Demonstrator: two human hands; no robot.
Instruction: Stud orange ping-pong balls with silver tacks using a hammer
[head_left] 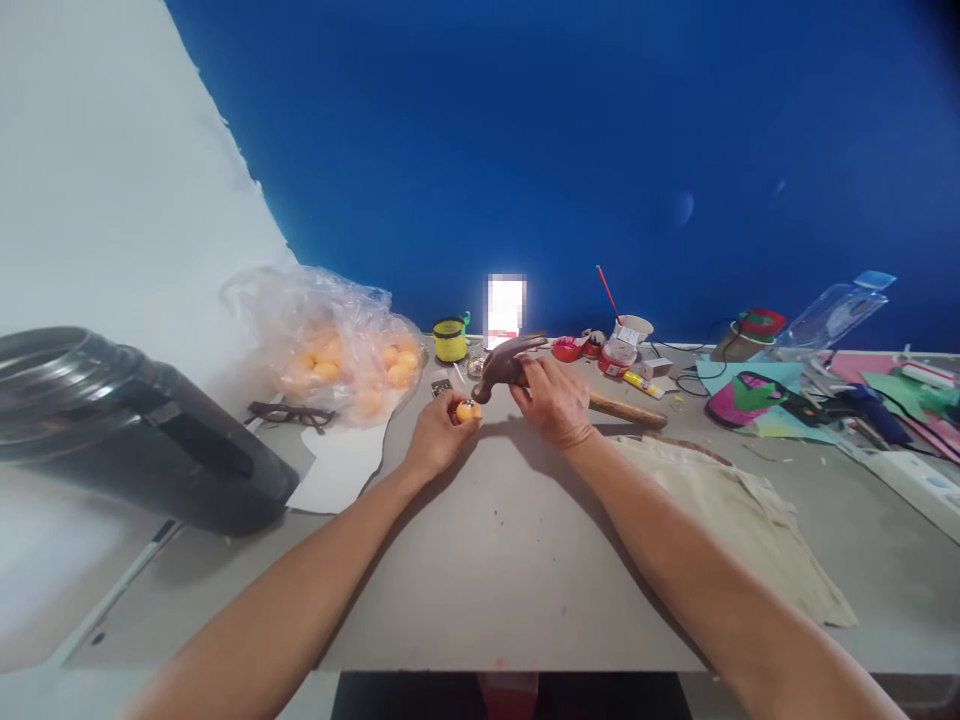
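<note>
My left hand is closed around a small orange ball, low over the grey table. Small dark and shiny marks show on top of the ball, too small to make out. In my right hand is a claw hammer, gripped close below its metal head. Its wooden handle sticks out to the right. The hammer head is beside the ball; whether the two touch I cannot tell. Just behind my left hand lies a small dark item with shiny bits.
A large dark flask leans at the left, near glasses and a clear bag of orange balls. Behind my hands stand a yellow-green container and a bright screen. At right are a beige cloth, glue stick and clear bottle.
</note>
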